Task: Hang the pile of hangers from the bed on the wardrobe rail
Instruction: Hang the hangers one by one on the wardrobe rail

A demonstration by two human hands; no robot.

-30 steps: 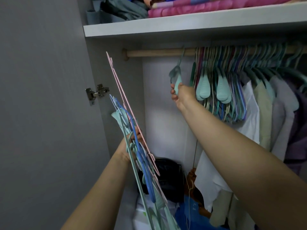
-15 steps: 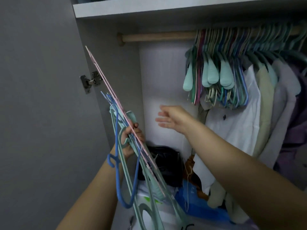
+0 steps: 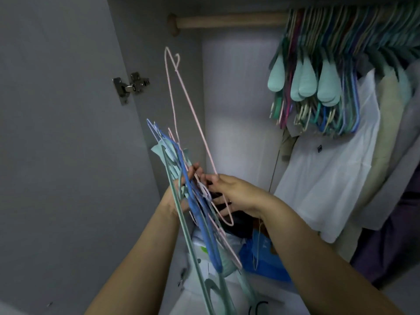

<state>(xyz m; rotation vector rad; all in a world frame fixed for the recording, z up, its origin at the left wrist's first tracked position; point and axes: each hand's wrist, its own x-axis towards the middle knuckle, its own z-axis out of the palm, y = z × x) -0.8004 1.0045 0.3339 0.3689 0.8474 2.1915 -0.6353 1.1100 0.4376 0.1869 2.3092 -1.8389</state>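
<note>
Two hands meet low in the open wardrobe: the left hand [image 3: 181,189] grips a bundle of hangers [image 3: 195,214], its fingers curled round the blue, green and pale stems, while the right hand [image 3: 231,194] pinches a thin pink wire hanger [image 3: 193,123] whose hook stands above the bundle, tilted toward the upper left. The bundle runs from about mid-frame down past the bottom edge, so its lower ends are cut off. Above, the wooden rail [image 3: 227,19] has a bare stretch between its left end socket and the packed row of hung hangers [image 3: 318,76] on the right; that gap is the open room on the rail. The grey door [image 3: 56,133] with its metal hinge [image 3: 130,86] closes off the left side. Below the hung row, a white shirt [image 3: 329,173] and other garments fill the right half, their far edges blurred and running out of frame. On the wardrobe floor a blue bag [image 3: 261,258] and white items lie partly hidden behind the forearms and the bundle; what they are cannot be made out. How many hangers the bundle holds cannot be told.
</note>
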